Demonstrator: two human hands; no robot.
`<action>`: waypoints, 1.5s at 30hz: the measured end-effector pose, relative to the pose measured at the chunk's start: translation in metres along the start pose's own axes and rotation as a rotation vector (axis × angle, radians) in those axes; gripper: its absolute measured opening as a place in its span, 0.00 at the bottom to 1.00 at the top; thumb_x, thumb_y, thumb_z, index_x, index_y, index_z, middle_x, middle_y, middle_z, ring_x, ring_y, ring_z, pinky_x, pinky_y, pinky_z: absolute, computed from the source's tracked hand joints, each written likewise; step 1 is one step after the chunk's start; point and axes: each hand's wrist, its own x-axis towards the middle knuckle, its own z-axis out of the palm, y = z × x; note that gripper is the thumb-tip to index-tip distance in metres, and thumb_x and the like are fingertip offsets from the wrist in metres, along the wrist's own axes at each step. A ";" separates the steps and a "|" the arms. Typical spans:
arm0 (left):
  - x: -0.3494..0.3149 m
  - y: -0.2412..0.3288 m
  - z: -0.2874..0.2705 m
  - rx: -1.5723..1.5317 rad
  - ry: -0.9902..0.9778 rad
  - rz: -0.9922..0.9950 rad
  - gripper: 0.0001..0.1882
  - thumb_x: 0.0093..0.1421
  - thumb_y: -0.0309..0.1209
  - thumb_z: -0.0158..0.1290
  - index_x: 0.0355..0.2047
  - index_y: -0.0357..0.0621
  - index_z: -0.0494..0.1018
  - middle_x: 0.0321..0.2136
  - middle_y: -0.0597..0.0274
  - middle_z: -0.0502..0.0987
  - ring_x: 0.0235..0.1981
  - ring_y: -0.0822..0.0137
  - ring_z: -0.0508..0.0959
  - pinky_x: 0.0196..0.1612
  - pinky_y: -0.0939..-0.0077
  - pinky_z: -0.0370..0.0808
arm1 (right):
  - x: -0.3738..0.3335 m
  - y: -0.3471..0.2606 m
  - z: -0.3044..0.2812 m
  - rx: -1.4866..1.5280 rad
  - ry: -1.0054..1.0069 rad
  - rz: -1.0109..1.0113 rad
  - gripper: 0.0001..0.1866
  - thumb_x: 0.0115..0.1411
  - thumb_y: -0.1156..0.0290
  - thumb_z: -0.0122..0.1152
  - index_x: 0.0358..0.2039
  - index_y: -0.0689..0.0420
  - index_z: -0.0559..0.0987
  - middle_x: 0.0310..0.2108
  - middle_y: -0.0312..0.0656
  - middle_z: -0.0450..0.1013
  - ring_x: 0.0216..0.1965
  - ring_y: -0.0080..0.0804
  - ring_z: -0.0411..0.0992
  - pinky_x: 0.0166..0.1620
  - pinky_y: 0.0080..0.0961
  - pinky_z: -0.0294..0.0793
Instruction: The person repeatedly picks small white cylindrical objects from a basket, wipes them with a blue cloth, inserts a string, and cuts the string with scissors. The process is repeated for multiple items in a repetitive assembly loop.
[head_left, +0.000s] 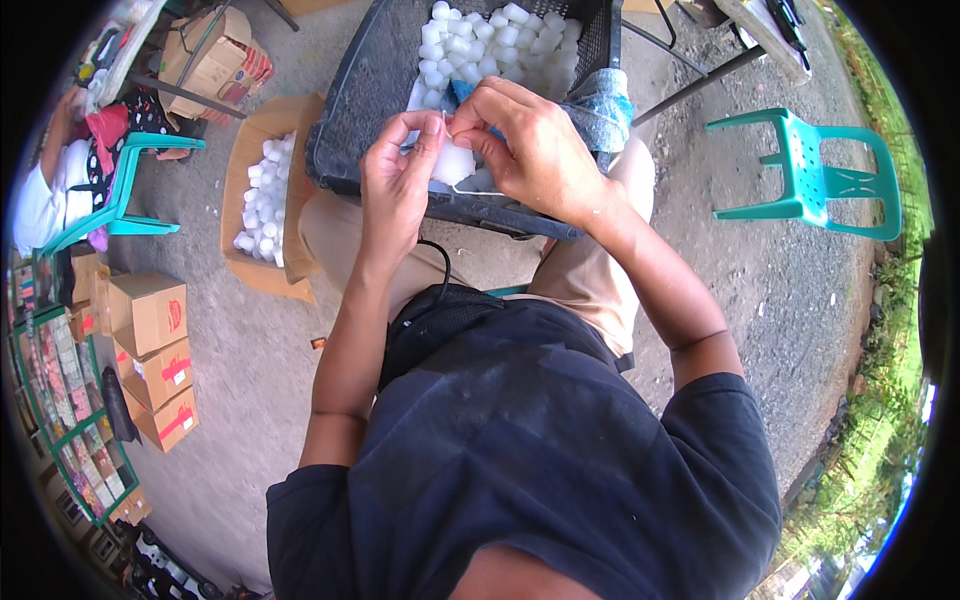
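Just above the near edge of a black plastic crate (345,105), my two hands meet around a short white candle (453,166). My left hand (398,165) has its thumb and forefinger pressed together at the candle's upper side. From the right, my right hand (530,145) pinches at the same spot, its fingertips touching or nearly touching the left thumb. A thin pale strand, like a wick, trails from the candle's lower right. What exactly lies between the fingertips is too small to make out. A pile of white candles (500,45) fills the crate's far part.
Left of the crate stands an open cardboard box (240,215) holding more white candles. A blue-white wrapped bundle (603,105) hangs on the crate's right rim. Stacked cartons (150,310) stand at left, near a seated person (60,190). A green plastic chair (800,170) is at right.
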 end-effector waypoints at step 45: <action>-0.011 0.016 0.013 0.323 -0.079 0.391 0.04 0.65 0.28 0.52 0.36 0.40 0.70 0.20 0.71 0.71 0.19 0.85 0.64 0.21 0.86 0.59 | -0.020 -0.025 0.007 0.614 0.272 0.417 0.04 0.56 0.81 0.63 0.32 0.64 0.77 0.27 0.41 0.78 0.27 0.22 0.76 0.30 0.19 0.74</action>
